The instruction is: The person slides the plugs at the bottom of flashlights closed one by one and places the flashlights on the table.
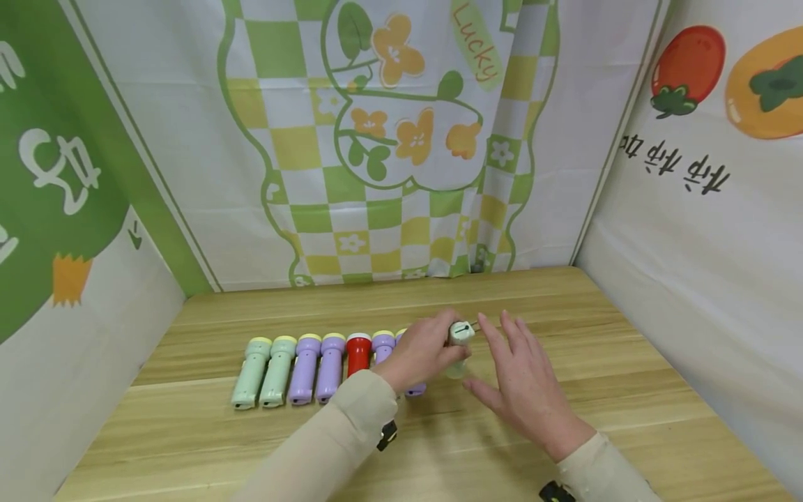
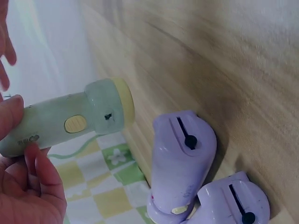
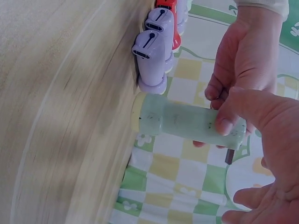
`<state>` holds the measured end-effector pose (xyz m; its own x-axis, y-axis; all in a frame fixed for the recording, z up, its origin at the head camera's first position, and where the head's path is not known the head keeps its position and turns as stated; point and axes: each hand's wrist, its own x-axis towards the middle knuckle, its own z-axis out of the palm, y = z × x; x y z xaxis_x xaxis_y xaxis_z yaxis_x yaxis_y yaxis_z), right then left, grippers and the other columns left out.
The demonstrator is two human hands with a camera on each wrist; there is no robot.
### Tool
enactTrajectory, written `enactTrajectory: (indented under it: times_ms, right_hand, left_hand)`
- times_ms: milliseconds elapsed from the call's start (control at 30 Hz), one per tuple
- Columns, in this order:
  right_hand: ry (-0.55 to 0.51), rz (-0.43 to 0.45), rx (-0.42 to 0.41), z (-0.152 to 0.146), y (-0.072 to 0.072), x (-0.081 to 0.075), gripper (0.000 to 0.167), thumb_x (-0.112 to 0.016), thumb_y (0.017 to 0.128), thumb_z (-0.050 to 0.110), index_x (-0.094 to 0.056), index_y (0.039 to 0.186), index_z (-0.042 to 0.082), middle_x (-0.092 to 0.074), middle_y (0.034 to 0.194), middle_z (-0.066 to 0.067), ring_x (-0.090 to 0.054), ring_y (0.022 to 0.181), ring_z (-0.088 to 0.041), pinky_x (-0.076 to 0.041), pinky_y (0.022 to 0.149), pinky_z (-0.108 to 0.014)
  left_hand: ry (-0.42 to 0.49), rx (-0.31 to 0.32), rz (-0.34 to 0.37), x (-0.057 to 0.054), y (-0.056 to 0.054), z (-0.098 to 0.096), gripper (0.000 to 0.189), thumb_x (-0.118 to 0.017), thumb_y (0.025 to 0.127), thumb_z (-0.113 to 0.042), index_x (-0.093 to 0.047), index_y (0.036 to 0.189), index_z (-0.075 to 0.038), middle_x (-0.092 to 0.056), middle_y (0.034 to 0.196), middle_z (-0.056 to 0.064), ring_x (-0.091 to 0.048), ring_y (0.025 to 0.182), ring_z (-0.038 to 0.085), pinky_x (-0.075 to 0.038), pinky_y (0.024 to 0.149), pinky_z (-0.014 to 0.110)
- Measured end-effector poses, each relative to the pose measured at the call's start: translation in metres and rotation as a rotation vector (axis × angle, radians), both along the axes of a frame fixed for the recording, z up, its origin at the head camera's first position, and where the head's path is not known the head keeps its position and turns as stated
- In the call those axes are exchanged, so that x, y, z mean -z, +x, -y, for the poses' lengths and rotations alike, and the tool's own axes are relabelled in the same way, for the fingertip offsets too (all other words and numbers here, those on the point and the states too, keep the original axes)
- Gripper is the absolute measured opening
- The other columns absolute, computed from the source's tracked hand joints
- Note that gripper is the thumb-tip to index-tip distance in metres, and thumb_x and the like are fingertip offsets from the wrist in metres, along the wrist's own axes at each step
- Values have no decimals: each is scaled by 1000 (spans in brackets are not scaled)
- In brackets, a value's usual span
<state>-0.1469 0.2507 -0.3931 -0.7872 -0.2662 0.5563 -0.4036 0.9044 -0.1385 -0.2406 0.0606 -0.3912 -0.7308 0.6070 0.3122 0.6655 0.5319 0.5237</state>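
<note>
A pale green flashlight point(image 1: 461, 332) with a yellow lens rim stands above the table, lens end down. My left hand point(image 1: 423, 348) grips it near its tail end. The flashlight's body point(image 2: 70, 119) shows a yellow switch in the left wrist view. A dark metal prong point(image 3: 230, 156) sticks out sideways at the tail. My right hand point(image 1: 523, 380) is just to the right, fingers spread and extended, holding nothing. In the right wrist view its thumb overlaps the left hand, and I cannot tell whether they touch.
Left of the hands lies a row of flashlights: green ones point(image 1: 251, 376), purple ones point(image 1: 304, 373) and a red one point(image 1: 358, 352). My left hand and forearm partly hide the row's right end. Printed curtains point(image 1: 389, 230) stand around the wooden table point(image 1: 627, 397).
</note>
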Motion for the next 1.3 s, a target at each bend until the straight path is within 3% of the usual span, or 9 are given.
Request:
enactTrajectory:
  times_ms: [133,367,467,633,867,1133,1300]
  right_hand:
    - [-25,-20,-19,0,-1,0,97,-90,81,37,-40,156,3,-45,149,-40,-44,138,-60,-41,109,-71]
    - [-41,-60,-36,2,-2,1,89,-90,82,36,-46,151,2,-49,147,-38,-48,136,-57,-44,106,-70]
    - [-52,-76,-50,4,-3,1,83,-89,82,37,-51,147,2,-52,145,-37,-50,135,-55,-45,106,-69]
    - [-64,-107,-79,5,-5,1,79,-89,81,36,-54,143,3,-54,144,-35,-52,134,-54,-47,104,-68]
    - [-80,-122,-116,6,-6,1,75,-90,81,29,-55,142,4,-57,142,-32,-53,134,-51,-49,103,-67]
    - [-115,-150,-169,9,-5,3,68,-91,80,21,-59,137,6,-61,140,-20,-53,137,-46,-49,103,-66]
    - [-127,-197,-198,10,-5,4,63,-92,78,18,-62,133,7,-61,139,-21,-56,134,-46,-50,102,-65]
  left_hand:
    - [47,9,32,-2,4,5,34,-76,96,-31,-64,123,-16,-75,110,-1,-70,97,14,-56,85,30]
    - [154,78,279,-5,15,12,35,-74,96,-28,-64,128,-18,-71,114,-8,-67,105,11,-55,92,28]
    - [200,105,339,-6,18,13,34,-74,96,-26,-65,127,-16,-70,112,-7,-68,105,11,-55,93,28]
    - [256,134,385,-9,22,16,34,-75,96,-24,-65,127,-16,-70,108,-7,-67,99,9,-55,92,27]
    - [259,147,409,-11,27,21,34,-75,97,-28,-65,129,-21,-70,108,-9,-67,98,8,-55,90,27]
    - [278,109,412,-12,33,24,45,-74,96,-33,-62,136,-18,-73,116,-7,-68,106,8,-55,96,30]
    - [295,92,418,-13,37,26,43,-74,97,-32,-62,135,-17,-73,120,-7,-69,111,8,-55,98,30]
